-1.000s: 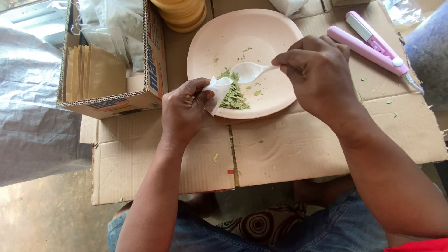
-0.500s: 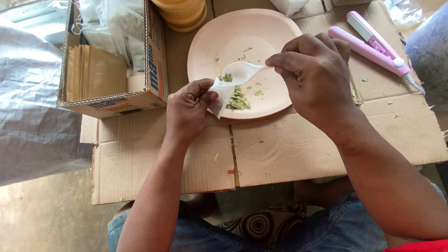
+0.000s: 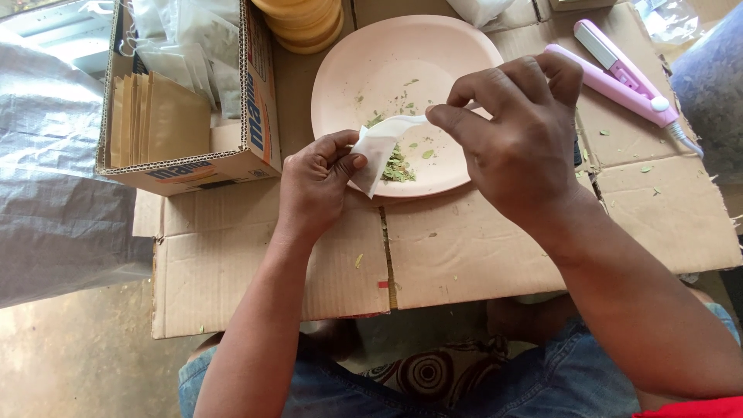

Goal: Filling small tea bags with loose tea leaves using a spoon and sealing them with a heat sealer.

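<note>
The left hand (image 3: pixel 317 186) sits at the centre of the frame, its thumb and fingers pinched closed on the lower edge of a small white paper pouch (image 3: pixel 377 155), holding it tilted over the near rim of a plate. The right hand (image 3: pixel 515 139), just to the right and a little higher, is curled closed too, its thumb and forefinger gripping a white spoon (image 3: pixel 410 121) by the handle (most of the handle is hidden under the fingers), with the bowl end lying against the top of the pouch.

Under both lies a pale pink plate (image 3: pixel 433 54), upper centre of the frame, carrying a small heap of green dried leaf bits (image 3: pixel 398 169) just beside the pouch and a scatter of crumbs further up. The plate rests on flattened brown cardboard (image 3: pixel 464 248) that spreads over the middle of the frame; a few leaf flakes lie on it.

In the upper right, a pink handheld sealer (image 3: pixel 619 73) lies slantwise on the cardboard, near the right hand but apart from it. At the top, just above the plate, stands a stack of tan bowls (image 3: pixel 306 23). The upper left holds an open cardboard box (image 3: pixel 232 155) with brown paper envelopes (image 3: pixel 147 120) standing on edge and clear plastic bags (image 3: pixel 186 39) behind them.
</note>
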